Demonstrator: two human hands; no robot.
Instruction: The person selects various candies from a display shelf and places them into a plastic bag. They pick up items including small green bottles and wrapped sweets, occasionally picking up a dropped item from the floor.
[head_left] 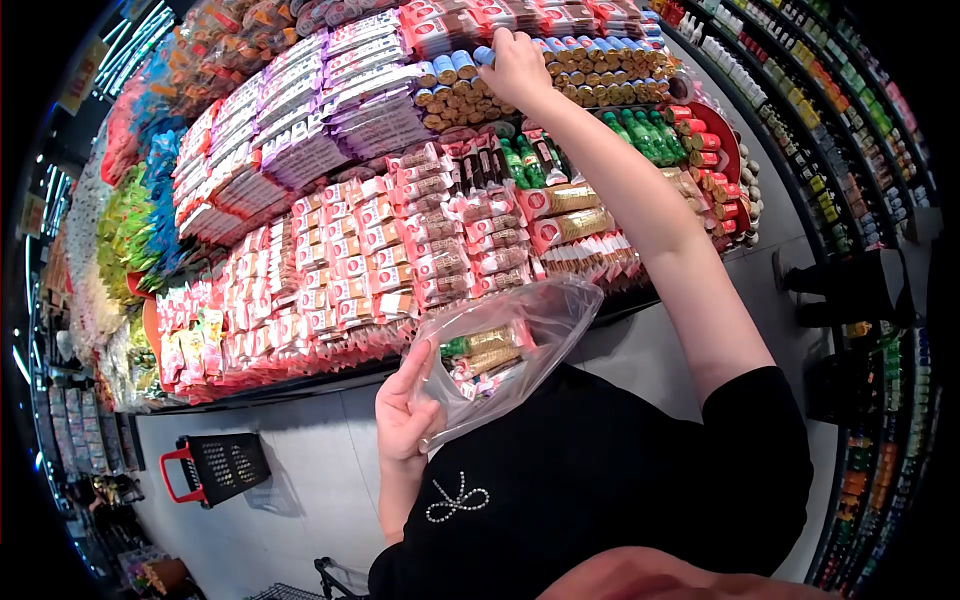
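My left hand (403,408) holds a clear plastic bag (540,320) by its edge, close to my chest. Inside the bag lie a few wrapped sweets (487,350), some gold and green, some pink. My right hand (516,66) reaches far across a sloped shop display and closes on the blue-capped gold rolls (455,75) in an upper row. The fingers hide exactly which roll is gripped.
The display counter (300,375) is packed with rows of pink, purple, red and gold wrapped sweets. A black basket with red handles (215,468) stands on the grey floor at the lower left. Shelves of bottles (850,120) line the aisle on the right.
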